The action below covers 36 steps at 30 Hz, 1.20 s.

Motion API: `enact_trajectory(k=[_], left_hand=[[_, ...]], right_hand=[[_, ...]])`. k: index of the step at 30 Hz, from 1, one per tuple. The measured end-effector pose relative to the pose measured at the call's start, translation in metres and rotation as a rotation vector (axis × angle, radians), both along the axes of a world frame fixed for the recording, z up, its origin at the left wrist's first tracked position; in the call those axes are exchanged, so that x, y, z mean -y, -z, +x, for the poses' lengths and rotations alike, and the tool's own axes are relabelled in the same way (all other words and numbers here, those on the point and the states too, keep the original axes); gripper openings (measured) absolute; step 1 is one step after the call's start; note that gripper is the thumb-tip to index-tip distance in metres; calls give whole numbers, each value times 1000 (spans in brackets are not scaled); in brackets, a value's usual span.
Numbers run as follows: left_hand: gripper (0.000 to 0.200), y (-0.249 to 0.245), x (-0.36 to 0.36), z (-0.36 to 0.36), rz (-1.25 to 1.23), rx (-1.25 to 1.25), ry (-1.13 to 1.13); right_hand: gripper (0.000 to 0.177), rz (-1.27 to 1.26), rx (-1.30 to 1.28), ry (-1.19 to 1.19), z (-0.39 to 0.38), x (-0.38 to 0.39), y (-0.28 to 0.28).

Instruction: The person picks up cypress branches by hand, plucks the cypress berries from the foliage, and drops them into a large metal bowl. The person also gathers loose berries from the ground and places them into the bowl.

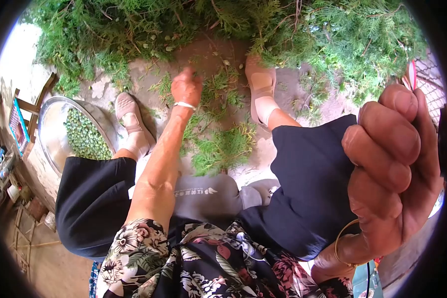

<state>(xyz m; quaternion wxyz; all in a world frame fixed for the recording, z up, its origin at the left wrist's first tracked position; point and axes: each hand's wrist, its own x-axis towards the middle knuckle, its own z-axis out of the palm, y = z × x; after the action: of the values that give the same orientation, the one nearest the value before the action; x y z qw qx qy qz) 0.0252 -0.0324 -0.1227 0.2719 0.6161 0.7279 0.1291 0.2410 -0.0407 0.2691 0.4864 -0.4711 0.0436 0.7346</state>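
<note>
My left hand (186,88), with a white bracelet at the wrist, reaches down over the ground between the feet. Its fingers are bent together and slightly blurred; anything in them is too small to make out. Loose green conifer sprigs (223,149) lie on the ground beside it. Beyond it is a large heap of conifer branches (223,20). My right hand (387,164), a thin gold bangle at its wrist, is raised close to the camera at the right. Its fingers are curled in, and whatever they may hold is hidden.
A wide metal basin (52,129) with many small green cones (87,134) stands by the left foot. A wooden-framed chair (32,111) is behind it. A grey seat (208,201) shows between the legs. Shoes (129,111) flank the sprigs. Wire mesh (429,74) is at far right.
</note>
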Motion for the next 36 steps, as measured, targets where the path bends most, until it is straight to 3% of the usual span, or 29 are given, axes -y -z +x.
enact_trajectory(k=[2, 3, 5, 10, 12, 13, 14, 16, 17, 18, 21, 22, 24, 25, 27, 31, 34, 36], left_hand=[[24, 16, -9, 22, 127, 171, 260], [24, 17, -14, 38, 126, 175, 259], [24, 10, -23, 67, -34, 68, 335], [20, 15, -33, 82, -147, -187, 347], [22, 22, -35, 68, -105, 18, 236], [23, 35, -36, 56, 51, 182, 259], [23, 26, -39, 45, 50, 181, 262], [21, 1, -39, 24, -556, 985, -229], [19, -15, -30, 15, -603, 1146, -308], [19, -15, -28, 18, -603, 1141, -310], [21, 2, -22, 51, -546, 739, -54], [21, 14, -19, 67, -548, 743, -54], [20, 27, -13, 99, 123, 356, 274], [20, 27, -13, 110, 121, 359, 273], [17, 27, -14, 124, -87, 14, 339], [15, 34, -10, 122, -39, -101, 403], [13, 31, -7, 94, -3, 60, 456], [10, 2, -9, 72, -677, 970, -335]], right_hand=[[33, 10, -36, 18, 2, 1, 2], [33, 8, -32, 17, 4, 1, 3], [34, 41, -76, 16, 7, 1, 4], [36, 28, -3, 21, 5, -1, 2], [37, 23, 15, 39, 6, 0, 1], [37, 26, 8, 46, 7, 1, 1], [37, 29, 1, 54, 8, 2, 0], [37, 29, -7, 54, 10, 3, -1], [36, 26, -19, 54, 10, 4, 0], [36, 25, -24, 54, 10, 6, 0], [34, 34, 3, 55, 11, 7, 0], [34, 20, -13, 52, 14, 6, 0], [33, 3, -25, 50, 16, 5, 0], [33, -23, -24, 55, 16, 5, -2], [33, -50, -24, 61, 16, 3, -3], [32, -44, -11, 41, 16, 2, -2], [32, -14, -17, 44, 17, 5, 0], [32, 3, -23, 47, 19, 7, -1]])
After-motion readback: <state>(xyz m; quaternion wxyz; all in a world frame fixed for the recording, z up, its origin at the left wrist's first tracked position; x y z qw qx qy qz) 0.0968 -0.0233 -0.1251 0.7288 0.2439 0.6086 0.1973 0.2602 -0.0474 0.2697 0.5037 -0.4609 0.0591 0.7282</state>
